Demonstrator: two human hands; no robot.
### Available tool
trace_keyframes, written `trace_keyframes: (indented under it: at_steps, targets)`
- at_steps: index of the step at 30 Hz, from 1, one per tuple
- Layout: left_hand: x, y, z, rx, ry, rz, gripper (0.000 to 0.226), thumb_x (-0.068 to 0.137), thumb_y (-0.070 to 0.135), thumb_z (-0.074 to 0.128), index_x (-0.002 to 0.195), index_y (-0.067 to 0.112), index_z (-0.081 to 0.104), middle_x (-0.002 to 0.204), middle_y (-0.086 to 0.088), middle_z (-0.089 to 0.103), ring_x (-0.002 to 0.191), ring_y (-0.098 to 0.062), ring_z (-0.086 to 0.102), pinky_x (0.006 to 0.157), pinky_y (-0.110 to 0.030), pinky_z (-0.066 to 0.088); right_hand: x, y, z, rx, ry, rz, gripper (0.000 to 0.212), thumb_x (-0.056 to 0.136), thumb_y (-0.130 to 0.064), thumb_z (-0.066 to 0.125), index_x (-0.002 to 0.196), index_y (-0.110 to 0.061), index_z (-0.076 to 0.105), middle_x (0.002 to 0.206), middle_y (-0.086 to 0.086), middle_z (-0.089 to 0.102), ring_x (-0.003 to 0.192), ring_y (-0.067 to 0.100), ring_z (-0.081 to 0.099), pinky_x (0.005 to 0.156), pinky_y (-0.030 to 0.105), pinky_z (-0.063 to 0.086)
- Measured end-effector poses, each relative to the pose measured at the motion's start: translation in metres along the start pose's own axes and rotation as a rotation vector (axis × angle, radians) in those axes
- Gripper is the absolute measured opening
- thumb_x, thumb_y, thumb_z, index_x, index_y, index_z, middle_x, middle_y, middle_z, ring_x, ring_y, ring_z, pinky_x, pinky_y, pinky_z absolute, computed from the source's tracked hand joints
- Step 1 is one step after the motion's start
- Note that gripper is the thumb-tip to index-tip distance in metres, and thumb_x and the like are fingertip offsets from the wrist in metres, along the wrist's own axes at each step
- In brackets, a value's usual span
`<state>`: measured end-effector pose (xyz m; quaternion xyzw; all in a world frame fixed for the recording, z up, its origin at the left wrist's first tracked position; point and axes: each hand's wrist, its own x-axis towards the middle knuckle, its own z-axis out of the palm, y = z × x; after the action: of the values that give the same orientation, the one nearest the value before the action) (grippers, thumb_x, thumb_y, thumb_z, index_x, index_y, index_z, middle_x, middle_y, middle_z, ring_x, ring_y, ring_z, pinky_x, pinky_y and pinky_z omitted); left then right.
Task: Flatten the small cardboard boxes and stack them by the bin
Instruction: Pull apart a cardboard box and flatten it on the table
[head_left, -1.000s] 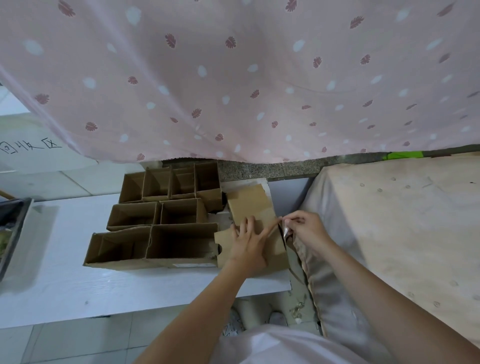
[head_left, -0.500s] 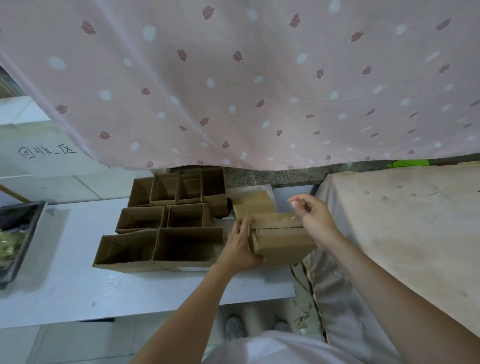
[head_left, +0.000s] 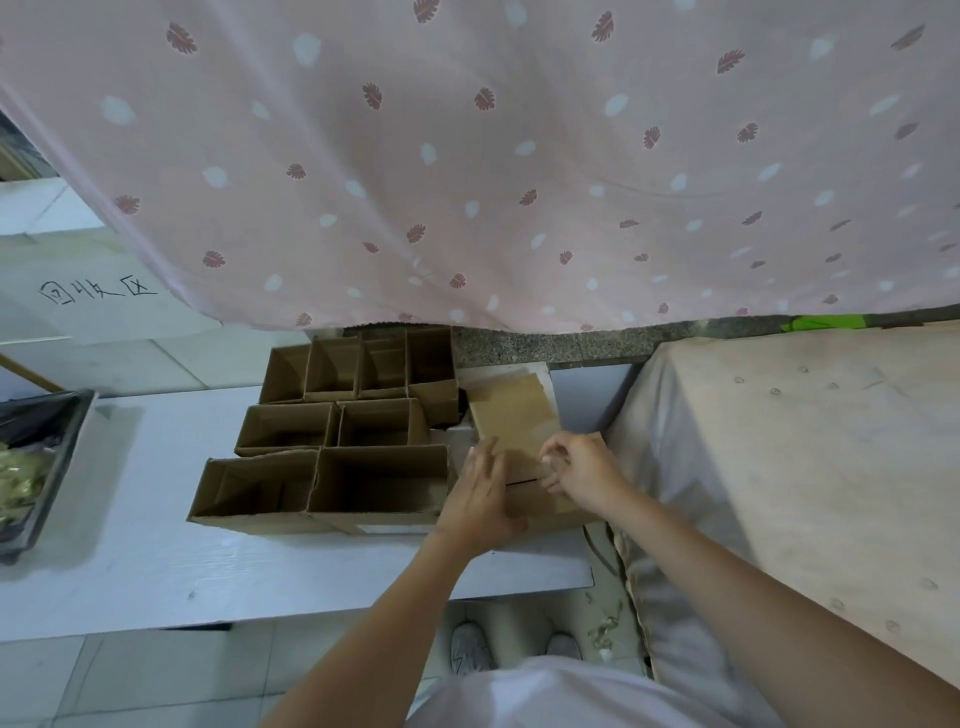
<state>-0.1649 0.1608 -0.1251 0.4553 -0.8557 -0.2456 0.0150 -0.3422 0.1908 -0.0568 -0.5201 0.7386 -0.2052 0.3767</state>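
Nearest, the left hand (head_left: 480, 501) lies flat with its grip spread on the cardboard box (head_left: 524, 467) at the counter (head_left: 156, 571) right end, apparently pinning it while the right hand (head_left: 582, 470) pinches its flap, beside the open boxes (head_left: 332, 447) beyond.

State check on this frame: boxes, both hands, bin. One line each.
Box being worked: pressed down on the white table, back flap open, not fully flat.
Open boxes: eight or so, upright, unflattened, packed in three rows.
Left hand: fingers straight, pressing on the box.
Right hand: fingers curled, pinching at the box's top seam.
Black bin: at left edge, open, with scraps inside.
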Motion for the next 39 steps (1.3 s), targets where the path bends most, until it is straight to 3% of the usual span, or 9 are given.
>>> trace_keyframes:
  at_steps: [3,7,13,16,22,27,33,36,39]
  targets:
    - [0.005,0.014,0.010,0.102,-0.036,0.080,0.084,0.100,0.057,0.042,0.161,0.014,0.003,0.168,-0.011,-0.003,0.154,-0.026,-0.011,0.123,-0.039,-0.012,0.002,-0.006,0.007,0.077,0.051,0.006,0.011,0.099,-0.008,0.057,0.099,-0.008,0.068,0.092,0.010,0.073,0.071,0.017,0.074,0.072,0.035,0.062]
    - [0.000,0.012,0.026,0.236,-0.058,0.041,0.071,0.106,0.053,0.013,0.158,0.012,-0.013,0.164,-0.008,-0.022,0.151,-0.026,-0.023,0.123,-0.043,-0.016,0.006,-0.001,0.001,0.059,0.093,0.019,0.015,0.098,-0.008,0.058,0.102,-0.004,0.072,0.078,0.008,0.072,0.072,0.024,0.073,0.081,0.039,0.059]
    - [0.004,0.007,0.029,0.302,-0.044,0.030,0.069,0.106,0.053,0.007,0.157,0.014,-0.019,0.163,-0.006,-0.028,0.149,-0.024,-0.029,0.122,-0.041,-0.017,0.002,0.023,-0.036,-0.081,0.257,-0.004,0.028,0.101,-0.010,0.052,0.120,-0.001,0.069,0.118,0.020,0.066,0.113,0.032,0.061,0.095,0.028,0.041]
    - [0.003,0.009,0.028,0.309,-0.051,0.035,0.066,0.106,0.051,0.007,0.157,0.019,-0.020,0.163,-0.008,-0.027,0.149,-0.026,-0.028,0.122,-0.044,-0.016,0.001,0.032,-0.047,-0.120,0.147,0.049,0.031,0.102,-0.023,0.052,0.119,-0.003,0.070,0.116,0.020,0.063,0.115,0.032,0.058,0.097,0.033,0.043]
    - [0.012,0.026,0.020,0.329,-0.114,-0.037,0.062,0.108,0.044,0.014,0.159,0.022,-0.012,0.165,-0.015,-0.019,0.152,-0.034,-0.018,0.122,-0.053,-0.011,0.004,0.031,-0.043,-0.184,0.020,0.114,0.032,0.102,-0.006,0.045,0.127,0.010,0.057,0.138,0.021,0.038,0.127,0.031,0.049,0.114,0.028,0.029]
    - [0.014,0.037,0.023,0.261,-0.120,0.002,0.064,0.108,0.035,0.019,0.159,0.008,-0.009,0.166,-0.007,-0.018,0.153,-0.025,-0.019,0.123,-0.044,-0.015,0.000,0.030,-0.039,-0.067,0.097,0.111,0.018,0.093,-0.001,0.060,0.107,-0.006,0.071,0.095,0.011,0.073,0.095,0.025,0.070,0.096,0.037,0.052]
    - [0.005,0.032,0.032,0.285,-0.110,0.041,0.065,0.108,0.047,0.011,0.157,0.015,-0.018,0.163,0.000,-0.028,0.150,-0.022,-0.027,0.122,-0.043,-0.019,0.002,0.027,-0.038,-0.134,0.135,0.036,0.023,0.093,-0.014,0.068,0.115,-0.011,0.075,0.110,0.006,0.075,0.107,0.020,0.067,0.091,0.023,0.049]
    - [0.006,0.031,0.033,0.296,-0.112,0.046,0.067,0.107,0.050,0.011,0.157,0.015,-0.018,0.162,-0.001,-0.029,0.149,-0.023,-0.028,0.122,-0.044,-0.019,0.002,0.025,-0.039,-0.113,0.131,0.102,0.020,0.095,-0.020,0.064,0.083,-0.007,0.073,0.082,0.011,0.072,0.091,0.030,0.066,0.072,0.030,0.048]
    - [0.005,0.030,0.034,0.308,-0.103,0.059,0.068,0.107,0.051,0.010,0.157,0.015,-0.019,0.162,-0.001,-0.029,0.149,-0.024,-0.029,0.122,-0.044,-0.019,-0.004,0.023,-0.040,0.016,0.044,0.140,0.030,0.100,-0.024,0.055,0.073,-0.021,0.066,0.080,-0.004,0.067,0.089,0.017,0.061,0.078,0.031,0.047]
